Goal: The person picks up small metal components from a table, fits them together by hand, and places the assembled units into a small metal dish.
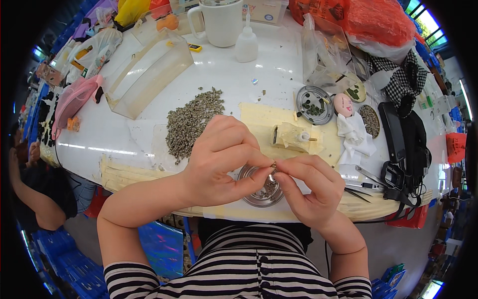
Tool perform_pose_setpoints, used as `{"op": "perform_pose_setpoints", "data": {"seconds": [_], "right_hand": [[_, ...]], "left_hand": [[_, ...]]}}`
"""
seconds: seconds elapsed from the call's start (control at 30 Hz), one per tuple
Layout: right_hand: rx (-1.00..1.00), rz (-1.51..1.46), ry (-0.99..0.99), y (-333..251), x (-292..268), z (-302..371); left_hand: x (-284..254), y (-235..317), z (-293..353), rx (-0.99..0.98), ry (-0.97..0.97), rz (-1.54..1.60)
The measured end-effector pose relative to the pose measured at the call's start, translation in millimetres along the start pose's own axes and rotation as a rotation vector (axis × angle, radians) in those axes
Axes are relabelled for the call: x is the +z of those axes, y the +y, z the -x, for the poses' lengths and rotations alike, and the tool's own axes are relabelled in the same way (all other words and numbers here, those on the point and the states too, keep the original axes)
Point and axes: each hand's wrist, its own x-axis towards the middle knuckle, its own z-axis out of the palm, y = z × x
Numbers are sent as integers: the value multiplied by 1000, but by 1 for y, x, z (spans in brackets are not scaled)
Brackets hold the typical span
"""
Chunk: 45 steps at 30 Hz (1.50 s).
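Fingertips of both hands meet over a shallow metal dish (251,199) at the near edge of the white desk (224,74). The left hand (219,162) and the right hand (311,187) pinch one tiny brownish part (273,164) between them, each grip clenched on it from its own side. A heap of similar small parts (191,122) lies just behind the left hand, and a second round tray (314,104) sits farther back on the right. The part is so small that a slight slackening of either pinch would likely drop it; it might land in the dish below and be lost among the pieces there, or bounce off the desk edge.
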Motion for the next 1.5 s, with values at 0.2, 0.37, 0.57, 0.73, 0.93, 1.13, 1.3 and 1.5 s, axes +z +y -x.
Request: {"op": "perform_pose_setpoints", "data": {"seconds": [0.2, 0.37, 0.57, 0.73, 0.93, 1.13, 1.3, 1.5], "right_hand": [[356, -429, -158, 2, -5, 1], [393, -452, -172, 2, -10, 0], [-82, 24, 0, -1, -2, 1], [-126, 59, 21, 0, 0, -1], [80, -79, -27, -2, -2, -2], [214, -248, -102, 4, -4, 0], [-13, 55, 29, -2, -2, 1], [-58, 28, -9, -1, -1, -1]], "left_hand": [[1, -1, 0, 101, -5, 1], [2, 0, 1, 106, -3, -8], [3, 2, -1, 35, -33, -45], [1, -1, -2, 1, -21, -23], [0, 1, -1, 31, 5, -14], [2, 2, -2, 88, -14, -49], [3, 4, -1, 34, -35, -64], [-1, 1, -2, 2, 3, -68]]}}
